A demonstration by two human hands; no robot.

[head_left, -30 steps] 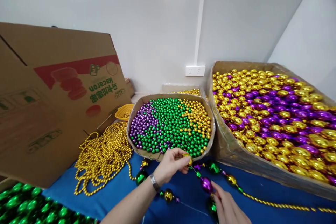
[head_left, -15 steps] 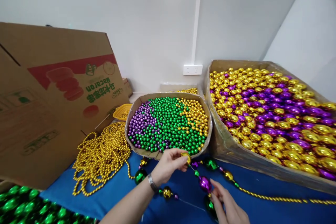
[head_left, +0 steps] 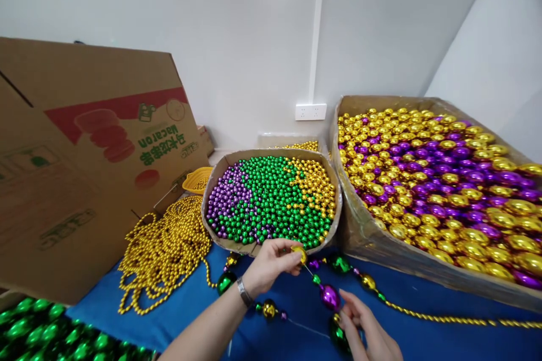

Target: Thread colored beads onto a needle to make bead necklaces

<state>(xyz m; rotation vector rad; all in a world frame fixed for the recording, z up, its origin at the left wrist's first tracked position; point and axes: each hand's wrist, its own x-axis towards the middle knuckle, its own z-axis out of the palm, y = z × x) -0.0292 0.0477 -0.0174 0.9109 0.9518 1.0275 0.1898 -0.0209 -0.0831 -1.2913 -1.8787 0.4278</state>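
My left hand [head_left: 271, 265] pinches a gold bead [head_left: 300, 252] just in front of the round cardboard tub [head_left: 254, 248] of small purple, green and gold beads. A thin string runs down from that bead to a large purple bead [head_left: 329, 296]. My right hand [head_left: 368, 333] is closed low at the frame's bottom edge, gripping the strand at a large green bead [head_left: 339, 334] just below the purple one. The strand [head_left: 368, 283] of big green, gold and purple beads lies on the blue cloth [head_left: 190, 304] and trails right as a gold chain [head_left: 449, 320].
A large cardboard box [head_left: 393, 262] of gold and purple oval beads fills the right side. A heap of gold bead chains [head_left: 165, 248] lies left of the tub. A flattened printed carton [head_left: 84, 152] leans at the left. Green beads [head_left: 38, 330] sit bottom left. A yellow basket [head_left: 195, 179] stands behind.
Both hands have stayed almost in place. My right hand has shifted slightly down along the strand; the view has panned a little.
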